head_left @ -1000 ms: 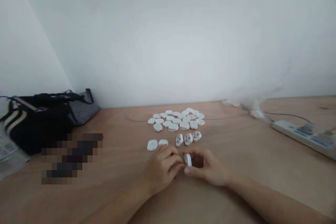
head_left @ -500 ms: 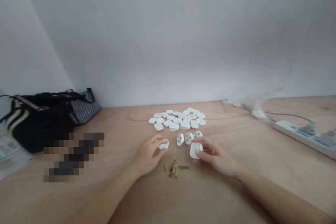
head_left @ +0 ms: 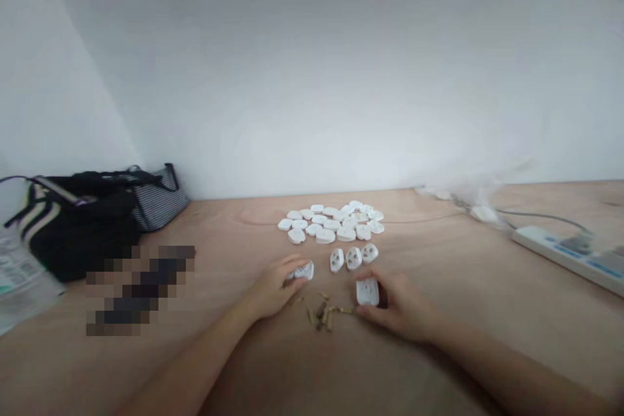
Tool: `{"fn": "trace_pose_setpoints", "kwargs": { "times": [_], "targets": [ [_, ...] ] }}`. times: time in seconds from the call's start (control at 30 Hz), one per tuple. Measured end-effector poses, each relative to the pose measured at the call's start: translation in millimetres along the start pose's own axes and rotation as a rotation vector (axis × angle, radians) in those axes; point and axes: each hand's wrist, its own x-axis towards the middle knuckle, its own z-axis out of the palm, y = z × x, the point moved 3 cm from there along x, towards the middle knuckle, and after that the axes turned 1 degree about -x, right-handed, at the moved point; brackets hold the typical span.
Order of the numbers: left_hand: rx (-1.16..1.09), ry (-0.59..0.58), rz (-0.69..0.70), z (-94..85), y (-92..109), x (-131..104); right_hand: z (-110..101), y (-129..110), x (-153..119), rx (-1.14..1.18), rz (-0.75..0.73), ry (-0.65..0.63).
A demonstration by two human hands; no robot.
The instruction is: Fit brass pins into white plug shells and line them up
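My left hand point(head_left: 280, 285) holds a white plastic piece point(head_left: 306, 270) between thumb and fingers, its inner side partly showing. Thumb and fingers of my right hand point(head_left: 397, 302) grip a square white cover point(head_left: 367, 292) by its edges, hollow side showing. Between the hands lies a small pile of brass-coloured pins point(head_left: 325, 315). Just beyond them three white pieces with dark holes point(head_left: 353, 259) stand in a row. Farther back, several white plastic pieces point(head_left: 331, 224) lie in a loose group.
A black bag with white stripes point(head_left: 82, 227) sits at the left, near a clear plastic packet point(head_left: 24, 279) and a pixelated dark patch point(head_left: 146, 286). At the right are a white power strip point(head_left: 570, 253), a cable and clear plastic wrap point(head_left: 482, 201). A wall stands behind.
My right hand has moved slightly down, and the cover in it has turned so its hollow side shows. The piece in my left hand is tilted differently. The view has shifted slightly.
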Motion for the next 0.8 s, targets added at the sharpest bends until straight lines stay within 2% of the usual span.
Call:
{"fn": "trace_pose_setpoints", "kwargs": {
  "times": [0.17, 0.37, 0.53, 0.67, 0.77, 0.8],
  "targets": [
    [0.009, 0.02, 0.009, -1.7, -5.9, -0.8, -8.1, -7.8, -0.5, -0.193, -0.004, -0.033],
    [0.0, -0.045, 0.009, -2.2, -6.7, -1.5, -13.8, -3.7, 2.3, -0.166, -0.04, -0.028],
    [0.001, -0.034, -0.027, -1.6, -4.6, -1.5, -16.7, -1.2, 2.0, -0.18, -0.036, -0.054],
    [-0.005, 0.003, -0.052, -1.3, -5.2, -1.9, -22.3, -9.1, 12.7, -0.156, -0.116, 0.066],
    [-0.001, 0.02, -0.054, -0.6, -6.9, -3.3, -18.7, -24.4, 33.6, -0.295, -0.177, 0.146],
    [-0.001, 0.03, -0.054, -0.5, -7.6, -3.9, -13.9, -29.9, 42.7, -0.348, -0.186, 0.128]
  ]
}}
